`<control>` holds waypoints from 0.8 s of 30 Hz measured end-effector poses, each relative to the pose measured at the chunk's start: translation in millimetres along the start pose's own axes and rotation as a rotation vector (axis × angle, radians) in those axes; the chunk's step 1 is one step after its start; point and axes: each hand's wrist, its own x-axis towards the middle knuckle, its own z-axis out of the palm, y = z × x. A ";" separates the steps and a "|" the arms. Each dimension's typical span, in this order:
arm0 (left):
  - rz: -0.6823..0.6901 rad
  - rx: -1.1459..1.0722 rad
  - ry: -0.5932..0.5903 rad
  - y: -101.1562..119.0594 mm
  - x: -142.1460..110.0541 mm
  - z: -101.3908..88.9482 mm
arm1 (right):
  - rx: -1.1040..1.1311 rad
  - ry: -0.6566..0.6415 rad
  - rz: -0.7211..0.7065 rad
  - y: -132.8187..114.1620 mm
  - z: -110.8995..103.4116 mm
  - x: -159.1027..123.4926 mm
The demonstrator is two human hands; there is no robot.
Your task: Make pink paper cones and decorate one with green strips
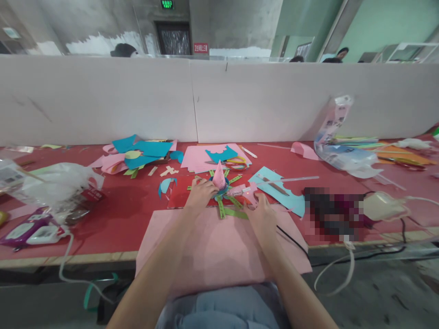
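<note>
A paper craft piece sits in front of me: a pink paper cone [218, 176] standing on a blue disc with green paper strips [230, 211] fanning out from it. My left hand [200, 193] is closed, its fingers pressed on the craft's left side by the cone's base. My right hand [259, 214] rests on the right side, fingers curled on a small pink tool [242, 189] with a red glowing spot. Whether the fingers grip it or only touch it is unclear. A large pink sheet [216, 249] lies under both forearms and hangs over the table's front edge.
Blue and pink paper scraps [140, 153] lie at the back left, more pink sheets and a blue cutout [221, 154] behind the craft. A light blue sheet with a ruler [286, 180] is at right. Plastic bags [58, 180] and a stack of coloured paper [360, 144] flank the red table; white partition behind.
</note>
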 end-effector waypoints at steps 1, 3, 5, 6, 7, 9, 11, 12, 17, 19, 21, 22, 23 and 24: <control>0.000 0.000 -0.004 0.3 0.2 -0.2 | 0.001 0.003 -0.001 0.0 0.0 0.0; -0.002 0.001 -0.011 0.2 0.4 0.2 | -0.002 0.005 -0.001 0.2 0.0 0.0; 0.002 0.003 -0.014 -0.4 0.3 1.6 | -0.002 0.001 0.002 0.4 -0.1 0.1; 0.005 0.003 -0.011 -0.7 0.1 2.3 | 0.002 -0.001 0.002 0.5 -0.1 0.2; 0.007 0.003 -0.008 -1.0 -0.1 2.8 | 0.009 -0.001 0.002 0.7 0.0 0.2; 0.009 -0.002 0.003 -0.9 -0.4 2.8 | 0.024 0.005 -0.006 1.2 0.3 0.3; 0.002 -0.010 0.012 0.0 -0.5 1.3 | 0.025 0.011 -0.007 1.6 0.7 0.2; -0.005 -0.015 0.014 0.7 -0.4 0.2 | 0.022 0.010 -0.005 1.5 0.8 0.2; -0.034 -0.034 -0.010 3.0 1.0 -3.9 | -0.003 -0.010 0.011 0.8 0.5 0.1; -0.038 -0.031 -0.024 3.2 1.4 -4.4 | -0.001 -0.003 0.008 1.1 0.9 0.0; -0.038 -0.036 -0.037 3.6 1.6 -5.1 | 0.005 0.002 0.006 1.9 1.9 -0.1; -0.037 -0.039 -0.044 3.9 1.7 -5.7 | 0.009 0.005 0.005 2.4 2.5 -0.2; -0.039 -0.041 -0.048 4.3 1.8 -6.4 | 0.013 0.007 0.004 2.9 3.0 -0.2; -0.043 -0.041 -0.050 4.8 1.8 -7.1 | 0.015 0.007 0.002 3.2 3.4 -0.1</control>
